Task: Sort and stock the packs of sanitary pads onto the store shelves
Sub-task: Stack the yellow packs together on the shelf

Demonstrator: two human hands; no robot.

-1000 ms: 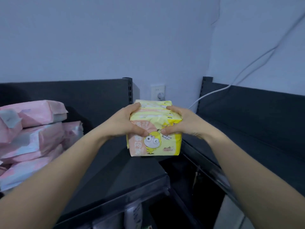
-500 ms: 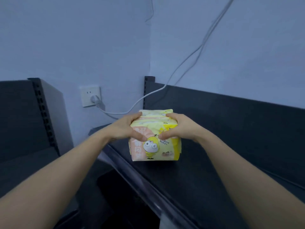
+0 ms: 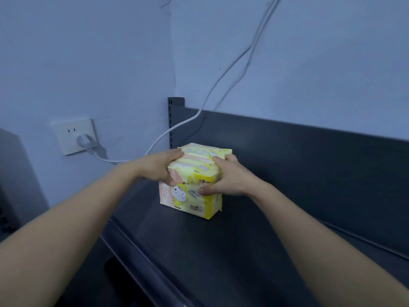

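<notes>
Left hand (image 3: 160,168) and right hand (image 3: 225,178) clasp the yellow packs (image 3: 194,182) standing on the shelf (image 3: 221,251), far left end; uneven release could topple the stack

Both forearms are cut off by the lower edge. The upper left of the yellow pack (image 3: 194,187) is covered by the left hand (image 3: 160,167), its right side by the right hand (image 3: 228,178). The small print on its front cannot be read. The white cable (image 3: 232,63) is cut off at the top edge, the shelf (image 3: 243,251) at the right and bottom edges.
</notes>
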